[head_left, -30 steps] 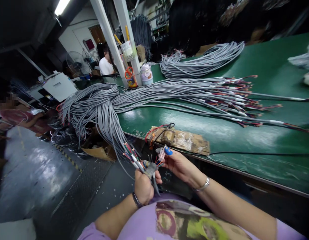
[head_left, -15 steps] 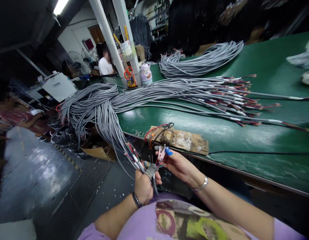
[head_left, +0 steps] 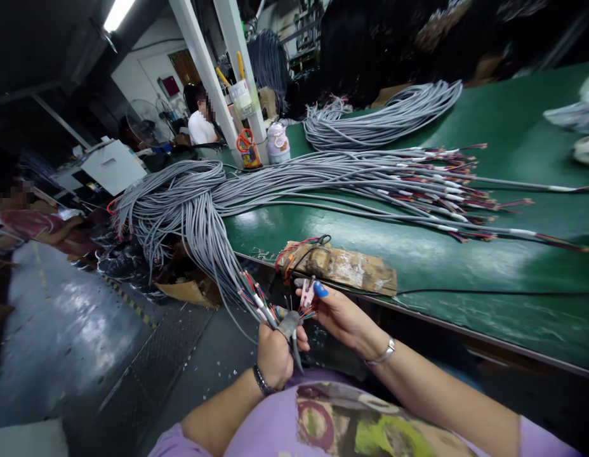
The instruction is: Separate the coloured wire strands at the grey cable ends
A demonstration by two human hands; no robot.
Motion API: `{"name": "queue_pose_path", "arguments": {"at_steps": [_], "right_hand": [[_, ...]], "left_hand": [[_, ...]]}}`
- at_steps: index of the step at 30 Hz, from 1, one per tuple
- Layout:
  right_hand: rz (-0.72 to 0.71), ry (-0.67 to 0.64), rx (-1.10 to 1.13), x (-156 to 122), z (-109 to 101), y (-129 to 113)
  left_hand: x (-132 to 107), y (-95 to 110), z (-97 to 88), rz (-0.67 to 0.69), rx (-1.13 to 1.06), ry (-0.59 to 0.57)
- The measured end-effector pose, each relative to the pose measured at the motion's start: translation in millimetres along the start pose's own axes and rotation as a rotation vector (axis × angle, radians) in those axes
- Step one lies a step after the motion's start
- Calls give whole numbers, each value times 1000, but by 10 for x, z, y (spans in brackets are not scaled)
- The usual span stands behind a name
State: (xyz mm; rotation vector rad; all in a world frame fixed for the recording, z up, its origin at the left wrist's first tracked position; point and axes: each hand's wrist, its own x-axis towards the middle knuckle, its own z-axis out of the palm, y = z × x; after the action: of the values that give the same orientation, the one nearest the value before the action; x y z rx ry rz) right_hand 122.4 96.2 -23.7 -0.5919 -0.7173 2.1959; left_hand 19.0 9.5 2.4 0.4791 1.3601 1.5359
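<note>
Bracing left hand [head_left: 274,357]: closed around grey cables [head_left: 266,316].
Coloured wires [head_left: 306,313]: best fanned singly, cables steady.
Right hand [head_left: 344,318]: at wire tips; cannot tell whether pinching.

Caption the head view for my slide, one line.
Left hand gripping gray cables, right hand holding a small pink piece beside colored wires, at a green bench.

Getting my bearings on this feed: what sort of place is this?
Probably a cable workshop or small factory: many grey cables with coloured wire ends lie across a long green workbench, another cable coil sits behind them, and a striped marking runs along the floor.
</note>
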Motion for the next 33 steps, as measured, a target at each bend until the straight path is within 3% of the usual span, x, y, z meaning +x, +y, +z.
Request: {"name": "queue_pose_path", "arguments": {"at_steps": [10,14,18,24,30,33], "right_hand": [[42,-22,22,-24,-1,-3],[188,-135,-8,-63,-52,-36],[314,-283,-215,-126,-74,-124],[249,-256,-567,-145,-30,-250],[169,-353,-728,-176,10,-293],[140,-340,-764,-202,28,-293]], "left_hand": [[-17,4,-12,3,4,-14],[-52,7,-46,9,18,-22],[-79,-41,-137,29,33,-61],[-100,-78,-200,44,193,-187],[-123,92,-148,-128,411,-415],[-106,93,-152,-159,435,-440]]}}
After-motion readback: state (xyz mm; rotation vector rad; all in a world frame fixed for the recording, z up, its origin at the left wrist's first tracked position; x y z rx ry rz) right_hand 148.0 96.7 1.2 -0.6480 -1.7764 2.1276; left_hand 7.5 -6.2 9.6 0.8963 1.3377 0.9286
